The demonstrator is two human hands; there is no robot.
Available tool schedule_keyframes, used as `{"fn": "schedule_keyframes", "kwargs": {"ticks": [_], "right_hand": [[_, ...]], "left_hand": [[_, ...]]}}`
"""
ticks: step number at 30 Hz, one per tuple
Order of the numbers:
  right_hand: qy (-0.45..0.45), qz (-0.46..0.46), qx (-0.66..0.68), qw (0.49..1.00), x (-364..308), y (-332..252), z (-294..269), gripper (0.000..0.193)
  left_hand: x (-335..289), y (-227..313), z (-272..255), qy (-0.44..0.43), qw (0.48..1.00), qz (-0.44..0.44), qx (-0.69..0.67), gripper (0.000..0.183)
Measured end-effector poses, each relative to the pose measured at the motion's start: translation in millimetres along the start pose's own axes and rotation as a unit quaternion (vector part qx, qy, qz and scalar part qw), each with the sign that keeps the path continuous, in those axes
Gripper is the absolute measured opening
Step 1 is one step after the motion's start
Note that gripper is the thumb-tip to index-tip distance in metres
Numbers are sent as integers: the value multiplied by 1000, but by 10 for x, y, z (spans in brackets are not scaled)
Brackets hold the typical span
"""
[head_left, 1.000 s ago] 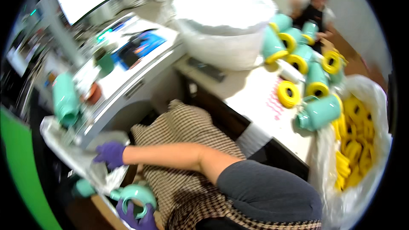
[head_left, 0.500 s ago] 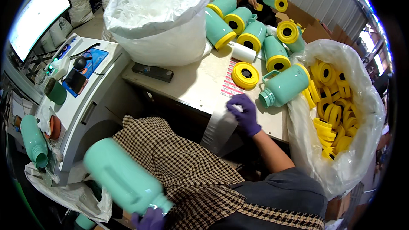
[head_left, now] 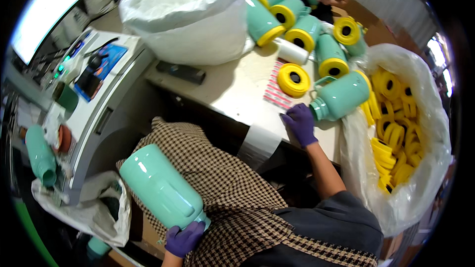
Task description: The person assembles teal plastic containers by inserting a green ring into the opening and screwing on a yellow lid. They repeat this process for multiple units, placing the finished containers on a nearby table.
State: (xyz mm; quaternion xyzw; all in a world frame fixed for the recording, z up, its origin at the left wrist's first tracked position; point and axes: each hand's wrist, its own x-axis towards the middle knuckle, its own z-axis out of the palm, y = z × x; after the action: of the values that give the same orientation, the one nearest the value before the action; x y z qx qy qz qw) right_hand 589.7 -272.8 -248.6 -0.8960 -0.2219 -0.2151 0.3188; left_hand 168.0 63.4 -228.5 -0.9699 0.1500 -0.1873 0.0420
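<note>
My left hand (head_left: 184, 239), in a purple glove, is closed around the neck of a mint-green jug shell (head_left: 161, 185). The shell lies tilted over my checked apron, its broad end up and left. My right hand (head_left: 300, 124), gloved in purple too, rests at the table edge with its fingers curled; anything inside them is hidden. Just left of it a translucent plastic sheet (head_left: 260, 144) hangs over the edge. Beyond it are a red-and-white sticker sheet (head_left: 277, 90) and a yellow ring-shaped base (head_left: 294, 80). A jug with a yellow base (head_left: 341, 96) lies beside my right hand.
More yellow-based jugs (head_left: 262, 20) and a white roll (head_left: 292, 52) lie at the back. A sack of clear rings (head_left: 198, 42) stands back left, a bag of yellow rings (head_left: 425, 168) at right. A dark bar (head_left: 181, 71) lies on the table. A person works beyond.
The jug shell in my left hand has shifted right and become steadier. My right hand has moved slightly right, away from the translucent sheet's corner. The view has shifted a little.
</note>
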Motion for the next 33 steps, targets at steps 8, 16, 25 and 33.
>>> {"fn": "schedule_keyframes", "kwargs": {"ticks": [8, 16, 25, 33], "right_hand": [[-199, -81, 417, 883, 333, -2007, 253, 10], [-534, -137, 420, 721, 568, -3260, 1056, 25], [-416, -234, 293, 828, 362, -3439, 1147, 36], [-70, -472, 252, 842, 2198, -3281, 819, 39]], "left_hand": [[-17, -142, 113, -57, 968, 162, 185, 42], [-22, -30, 12, -3, 991, 61, 121, 28], [-14, -201, -68, 11, 979, 109, 170, 27], [-196, -250, -922, 188, 903, -385, -24, 42]]}}
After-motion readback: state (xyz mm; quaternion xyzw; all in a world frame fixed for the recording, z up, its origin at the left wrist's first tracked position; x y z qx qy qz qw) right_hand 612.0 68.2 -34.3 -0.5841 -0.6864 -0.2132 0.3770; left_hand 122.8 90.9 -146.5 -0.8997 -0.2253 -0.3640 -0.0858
